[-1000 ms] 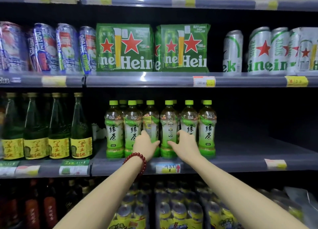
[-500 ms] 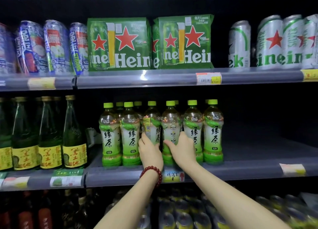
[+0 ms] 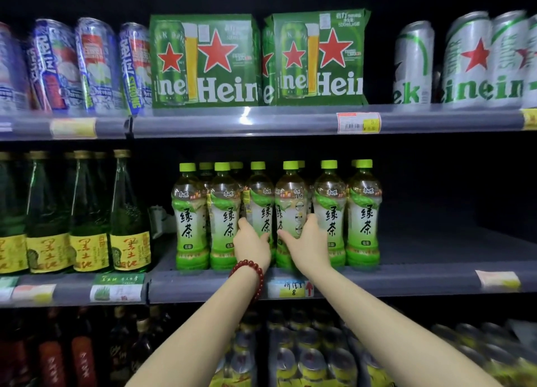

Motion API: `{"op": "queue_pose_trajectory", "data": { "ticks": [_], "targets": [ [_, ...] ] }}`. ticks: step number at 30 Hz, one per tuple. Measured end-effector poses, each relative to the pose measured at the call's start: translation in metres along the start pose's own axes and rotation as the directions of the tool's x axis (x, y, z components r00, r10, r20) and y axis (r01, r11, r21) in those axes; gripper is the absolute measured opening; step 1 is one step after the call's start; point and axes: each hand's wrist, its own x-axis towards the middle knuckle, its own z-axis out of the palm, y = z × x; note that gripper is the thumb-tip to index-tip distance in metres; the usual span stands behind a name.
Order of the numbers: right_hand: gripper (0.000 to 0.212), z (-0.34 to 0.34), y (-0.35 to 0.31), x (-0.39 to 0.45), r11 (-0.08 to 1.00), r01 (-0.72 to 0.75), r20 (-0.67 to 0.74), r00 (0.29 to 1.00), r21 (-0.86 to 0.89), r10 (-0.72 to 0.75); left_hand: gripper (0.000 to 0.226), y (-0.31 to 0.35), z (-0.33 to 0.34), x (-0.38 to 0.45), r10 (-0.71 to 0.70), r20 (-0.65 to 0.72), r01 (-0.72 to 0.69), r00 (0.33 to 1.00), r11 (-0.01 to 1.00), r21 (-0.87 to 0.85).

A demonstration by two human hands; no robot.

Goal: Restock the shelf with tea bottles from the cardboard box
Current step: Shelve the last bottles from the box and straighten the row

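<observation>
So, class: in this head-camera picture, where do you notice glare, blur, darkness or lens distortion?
Head view: a bright glare spot sits on the upper shelf rail; the silver cans at far right are smeared by blur; the shelf rails bow from wide-angle distortion; the shelf space right of the tea bottles and the bottom shelf are dim; the left hand and right hand are evenly lit.

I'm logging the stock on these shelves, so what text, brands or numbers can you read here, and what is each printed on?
"Hein": green cardboard beer packs, top shelf.
"ek", "einein": silver beer cans, cut off.
"STRONG": blue and white cans.
"绿茶": green-capped clear plastic tea bottles.
"8": handwritten white shelf tag.
Price labels and yellow labels of the dark green glass bottles: unreadable.
</observation>
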Motion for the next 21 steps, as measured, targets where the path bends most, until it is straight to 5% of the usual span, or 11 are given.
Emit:
{"op": "queue_pose_trajectory", "data": {
  "ticks": [8,14,21],
  "targets": [
    [0.072,-0.022,-0.003,0.006,0.997,-0.074,0.243,0.968,0.022,0.067,0.063,-0.014,-0.017,0.007,0.060,0.174,-0.041,0.983,0.993,-0.111],
    [0.077,-0.014,-0.005,-0.001,0.998,-0.064,0.156,0.986,0.027,0.059,0.085,-0.011,-0.014,0.005,0.069,0.211,-0.059,0.975,0.997,-0.055],
    [0.073,-0.017,-0.004,0.000,0.996,-0.076,0.177,0.982,0.045,0.067,0.074,-0.004,0.000,0.002,0.051,0.104,-0.055,0.993,0.998,0.039]
  ]
}}
